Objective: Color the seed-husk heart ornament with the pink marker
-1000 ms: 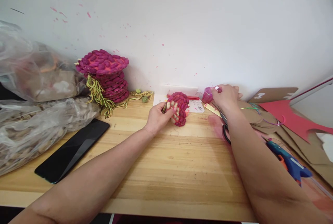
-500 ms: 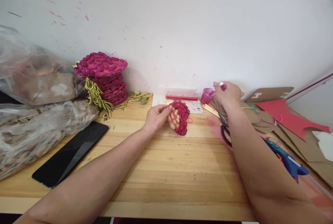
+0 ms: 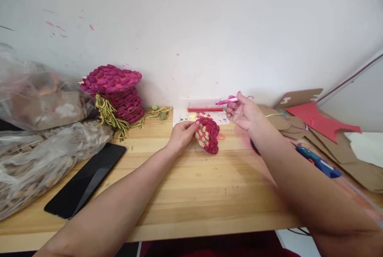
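Note:
My left hand (image 3: 180, 135) grips a round craft piece (image 3: 208, 134) covered with shells, most painted magenta and some bare tan, tilted on edge on the wooden table (image 3: 191, 185). My right hand (image 3: 244, 112) is raised just right of it and pinches a thin pink brush (image 3: 226, 101) that points left over the piece. A small orange loop sticks out from the piece's right side.
A stack of finished magenta shell discs (image 3: 115, 91) with yellow-green cords stands at the back left. Plastic bags of shells (image 3: 38, 137) and a black phone (image 3: 86, 179) lie left. A sticker sheet (image 3: 191, 115), cardboard cutouts (image 3: 302, 123), red paper (image 3: 321, 121) and a blue glue gun (image 3: 317, 162) lie right.
My right hand left the small pink cup at the back, rose and came left holding the pink brush. The view shifted and the cup is no longer seen. The left hand tilted the piece slightly.

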`<state>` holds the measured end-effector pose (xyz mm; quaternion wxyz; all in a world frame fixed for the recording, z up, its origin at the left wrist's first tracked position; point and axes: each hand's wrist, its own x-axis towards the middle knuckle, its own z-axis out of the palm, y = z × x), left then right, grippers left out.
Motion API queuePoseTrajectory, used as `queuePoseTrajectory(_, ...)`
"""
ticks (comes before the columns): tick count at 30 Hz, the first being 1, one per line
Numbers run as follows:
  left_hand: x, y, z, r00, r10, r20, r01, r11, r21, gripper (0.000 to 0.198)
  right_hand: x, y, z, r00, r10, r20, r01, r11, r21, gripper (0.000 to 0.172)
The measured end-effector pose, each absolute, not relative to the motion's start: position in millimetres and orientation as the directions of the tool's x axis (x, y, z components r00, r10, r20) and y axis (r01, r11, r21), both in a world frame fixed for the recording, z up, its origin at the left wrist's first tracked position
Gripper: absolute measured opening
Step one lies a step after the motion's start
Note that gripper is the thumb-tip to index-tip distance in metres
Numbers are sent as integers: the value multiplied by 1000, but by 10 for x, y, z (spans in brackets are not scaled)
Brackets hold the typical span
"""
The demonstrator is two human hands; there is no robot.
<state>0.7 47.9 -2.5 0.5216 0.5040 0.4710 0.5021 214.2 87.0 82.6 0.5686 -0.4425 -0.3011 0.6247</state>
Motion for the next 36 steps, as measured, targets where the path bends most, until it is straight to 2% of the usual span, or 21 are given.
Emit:
queuePoseTrajectory(3, 23, 451, 13, 70, 997, -25, -58, 29, 998, 38, 2075, 620, 730, -21, 977, -212, -451, -199, -870, 28)
queuePoseTrajectory(6, 49, 383, 80, 135, 989, -61, -46, 67, 997, 36, 2051, 430, 652, 4, 985, -174, -463, -152, -873, 34)
queuePoseTrajectory(11, 68, 294, 141, 204, 979, -21, -9, 24, 1000, 37, 2008, 290, 537, 99, 992, -81, -441, -29, -897, 39)
queuePoseTrajectory(15, 58, 307, 96, 243, 968, -54, 34, 47, 998, 40, 1996, 295, 409, 190, 977, 100, -295, 154, -943, 42)
queuePoseTrajectory(18, 55, 323, 67, 250, 968, -29, 54, 16, 998, 43, 2021, 306, 323, 169, 947, 274, -110, 294, -949, 45)
queuePoseTrajectory(22, 56, 327, 70, 240, 971, 4, 94, -28, 995, 48, 2052, 244, 285, 101, 865, 492, 164, 473, -866, 37)
queuePoseTrajectory(26, 50, 323, 91, 259, 966, -1, 123, -32, 992, 50, 2026, 110, 338, 22, 794, 608, 380, 556, -740, 22)
queuePoseTrajectory(31, 34, 321, 94, 272, 962, -22, 122, -12, 992, 52, 1989, 41, 396, -60, 737, 673, 483, 611, -626, 16)
queuePoseTrajectory(36, 31, 312, 84, 295, 954, -53, 91, 27, 995, 39, 1979, 62, 365, -103, 703, 704, 533, 636, -558, 10)
